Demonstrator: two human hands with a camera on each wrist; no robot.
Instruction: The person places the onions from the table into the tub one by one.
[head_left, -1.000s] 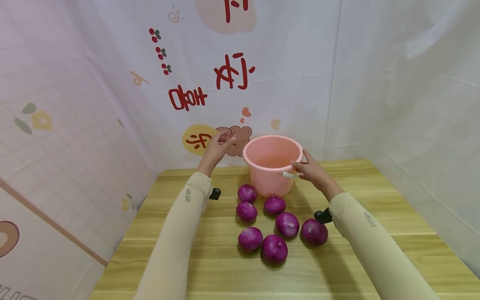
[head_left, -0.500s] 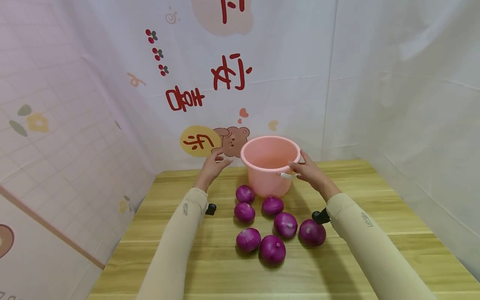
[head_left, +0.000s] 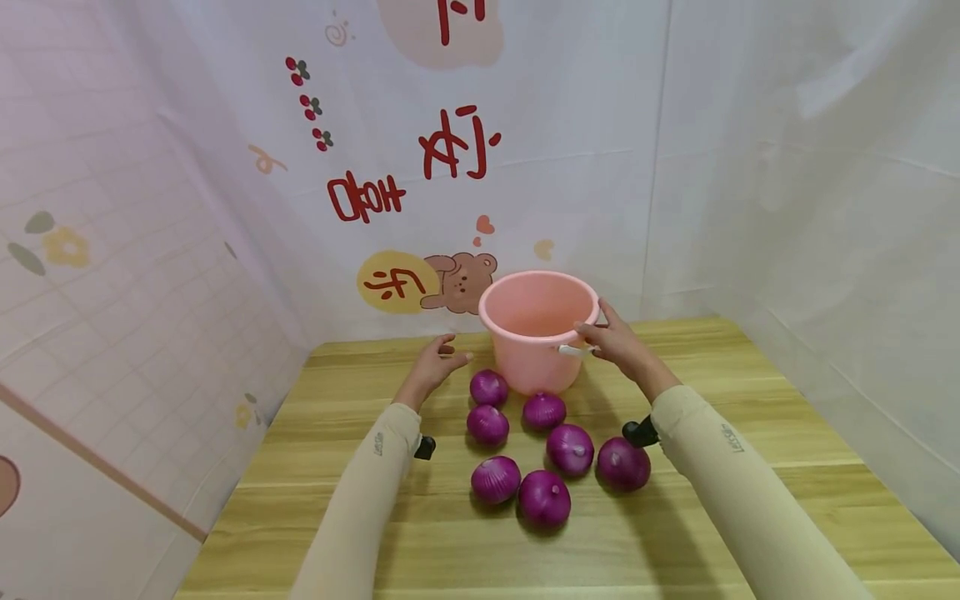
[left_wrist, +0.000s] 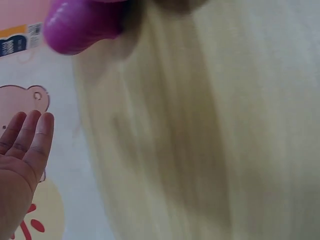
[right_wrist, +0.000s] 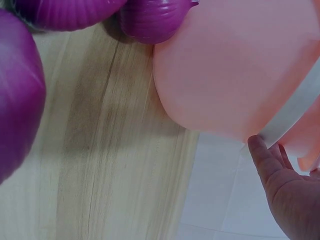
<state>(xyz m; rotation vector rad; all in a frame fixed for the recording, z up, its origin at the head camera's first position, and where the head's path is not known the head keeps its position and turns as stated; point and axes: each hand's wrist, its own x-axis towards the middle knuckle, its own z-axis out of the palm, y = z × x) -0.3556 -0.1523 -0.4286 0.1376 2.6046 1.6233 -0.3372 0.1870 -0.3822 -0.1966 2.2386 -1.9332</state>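
A pink plastic bucket (head_left: 536, 362) stands upright at the back of the table, with a white handle (right_wrist: 295, 107) against its side. My right hand (head_left: 622, 346) pinches the bucket's right rim between thumb and fingers. My left hand (head_left: 435, 368) holds nothing; its fingers are loosely extended, just left of the purple onion (head_left: 489, 388) nearest the bucket's left side. In the left wrist view three straight fingers (left_wrist: 37, 142) show, below an onion (left_wrist: 82, 25). Several other peeled red onions lie in front of the bucket, among them a large one (head_left: 623, 464) under my right wrist.
The wooden table (head_left: 750, 467) ends at the back against a white printed curtain (head_left: 570, 150). A second curtain (head_left: 112, 292) closes off the left side. One black camera mount (head_left: 424, 447) sticks out at my left wrist, another (head_left: 640, 433) at my right.
My left hand has come down from the height of the bucket's rim to beside the nearest left onion. The right hand keeps its hold on the rim; bucket and onions stay in place.
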